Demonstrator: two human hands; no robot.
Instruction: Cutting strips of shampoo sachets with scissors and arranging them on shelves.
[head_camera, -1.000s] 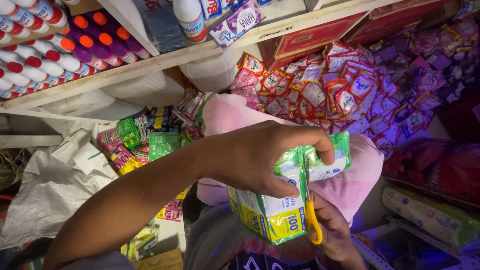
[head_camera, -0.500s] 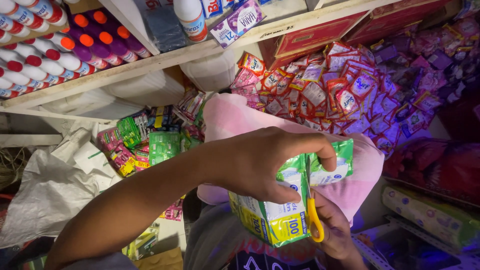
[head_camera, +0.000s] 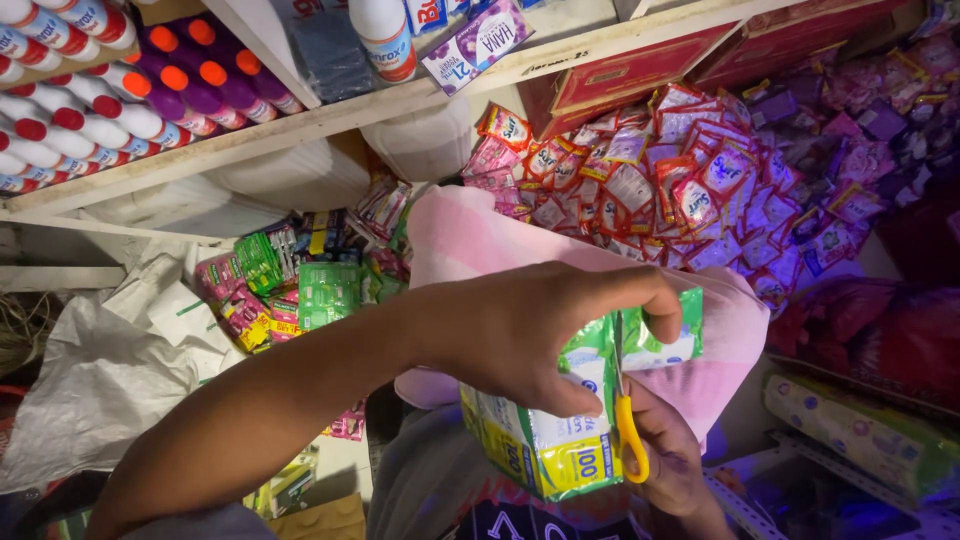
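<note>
My left hand (head_camera: 545, 335) reaches across and pinches the top of a green, white and yellow sachet pack (head_camera: 570, 425). Below it, my right hand (head_camera: 672, 465) grips yellow-handled scissors (head_camera: 630, 425) whose blades stand upright, cutting into the pack's top edge beside my left fingers. A pink plastic bag (head_camera: 470, 240) lies right behind the pack and both hands.
Red and pink sachet strips (head_camera: 650, 180) hang in a mass at the back right. Green sachets (head_camera: 325, 290) lie in the middle left. A wooden shelf (head_camera: 300, 125) above holds bottles with red and orange caps (head_camera: 90, 90). White sacks (head_camera: 110, 350) sit at the left.
The pack and both hands have shifted slightly lower, and the scissor blades sit a little deeper in the pack's top edge.
</note>
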